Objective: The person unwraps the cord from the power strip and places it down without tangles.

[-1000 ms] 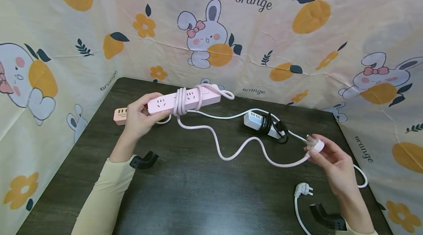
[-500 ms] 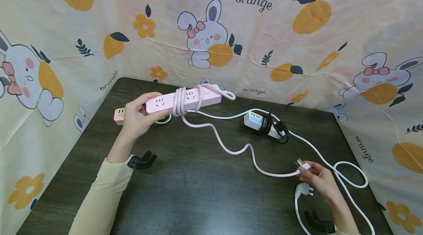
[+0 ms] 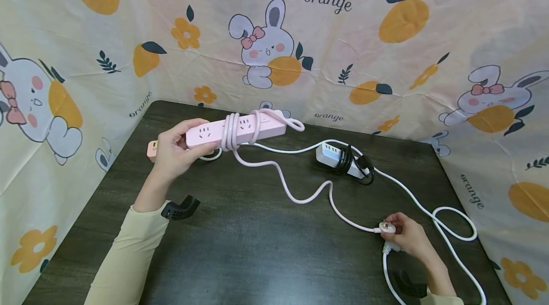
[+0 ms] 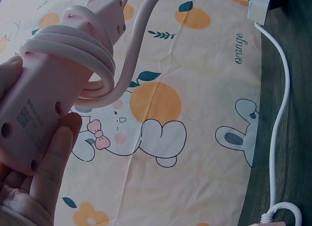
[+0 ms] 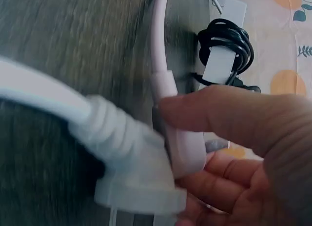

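In the head view my left hand [image 3: 176, 152] grips the left end of a pink power strip [image 3: 205, 133], held above the table. Pink cord [image 3: 229, 131] is wound around the strip's middle, and its free length sags across to the right. My right hand [image 3: 413, 240] pinches the pink plug [image 3: 387, 228] at that cord's end. Just below, partly covered by the right hand, a white plug [image 5: 139, 172] lies very near the pink one in the right wrist view. The left wrist view shows the strip's underside [image 4: 41, 101] with a printed label and my fingers along its edges.
A white power strip [image 3: 329, 155] bound with black cable [image 3: 344, 159] lies at the back right of the dark table [image 3: 257, 248]. A small pink block with ports [image 3: 152, 151] sits behind my left hand. White cord [image 3: 411, 195] runs along the right side. Patterned cloth hangs behind.
My right hand has brought the pink plug down and leftward, over the white plug, and turned it. The left hand and pink power strip have shifted slightly left.
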